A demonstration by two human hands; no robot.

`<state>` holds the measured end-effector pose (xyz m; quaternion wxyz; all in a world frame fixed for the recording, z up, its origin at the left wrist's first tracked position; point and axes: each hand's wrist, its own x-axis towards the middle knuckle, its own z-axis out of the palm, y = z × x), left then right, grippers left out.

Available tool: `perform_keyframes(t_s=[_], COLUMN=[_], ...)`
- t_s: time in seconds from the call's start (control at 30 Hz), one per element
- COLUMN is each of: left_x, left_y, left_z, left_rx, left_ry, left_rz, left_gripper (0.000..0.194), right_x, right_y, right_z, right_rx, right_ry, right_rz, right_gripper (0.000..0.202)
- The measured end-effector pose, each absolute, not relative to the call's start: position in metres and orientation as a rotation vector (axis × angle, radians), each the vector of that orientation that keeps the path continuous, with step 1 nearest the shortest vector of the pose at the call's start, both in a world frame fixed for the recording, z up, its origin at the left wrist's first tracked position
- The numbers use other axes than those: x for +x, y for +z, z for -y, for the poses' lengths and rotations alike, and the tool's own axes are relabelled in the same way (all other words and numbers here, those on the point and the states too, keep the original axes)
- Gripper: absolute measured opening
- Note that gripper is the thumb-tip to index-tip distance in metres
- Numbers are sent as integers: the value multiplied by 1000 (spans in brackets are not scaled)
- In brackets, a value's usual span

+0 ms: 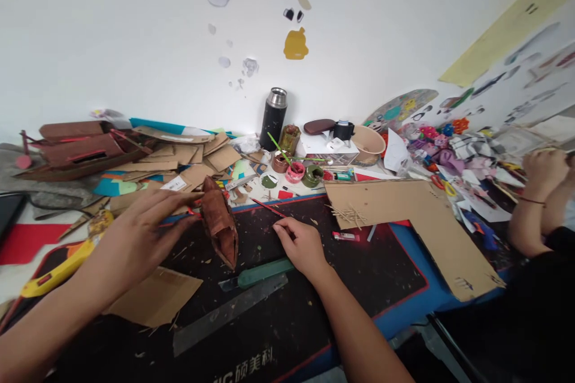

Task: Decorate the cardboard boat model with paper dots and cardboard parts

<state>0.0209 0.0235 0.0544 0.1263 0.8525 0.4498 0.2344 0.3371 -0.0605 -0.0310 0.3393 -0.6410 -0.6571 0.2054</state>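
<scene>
A small reddish-brown model boat [218, 224], with a rounded cover over its middle, stands on the dark mat [359, 275]. My left hand [146, 230] is at its left side, thumb and index finger apart, fingertips at the hull; whether they touch it I cannot tell. My right hand [304, 248] rests on the mat with curled fingers, thumb against index finger; anything between them is too small to make out. Just beyond those fingertips lies a thin red stick [268, 208]. A green-handled cutter [265, 273] and a clear ruler [231, 314] lie between my forearms.
A larger brown model boat [94, 149] and cardboard scraps [179, 155] are at back left. Behind the mat stand a black flask [274, 118] and paint jars [295, 172]. A yellow glue gun [67, 266] lies left, cut cardboard [431, 221] right. Another person's hand [545, 170] is far right.
</scene>
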Motion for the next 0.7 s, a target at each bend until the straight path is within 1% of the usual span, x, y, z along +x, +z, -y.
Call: perform_keyframes(t_s=[0.07,0.23,0.43,0.57,0.7], left_x=[18,8,-6,-3,3], left_y=[60,59,42,38,39], left_z=[-20,-10,13,29,38], left_rx=[2448,2388,2332,2386,2420], left_ry=[719,771,707,720,758], left_rz=[-1330,-1255,-1239,-1103,-982], left_gripper=[30,26,29,23,26], right_x=[336,336,335,335,336], right_y=[-31,-31,-33,-34,-33], right_z=[60,60,61,60,60], right_rx=[-1671,-1691,-1677,-1686,-1666], right_ry=[524,510,485,480,483], right_rz=[1720,1719,1723,1732,1723], right_gripper=[24,24,23,23,26])
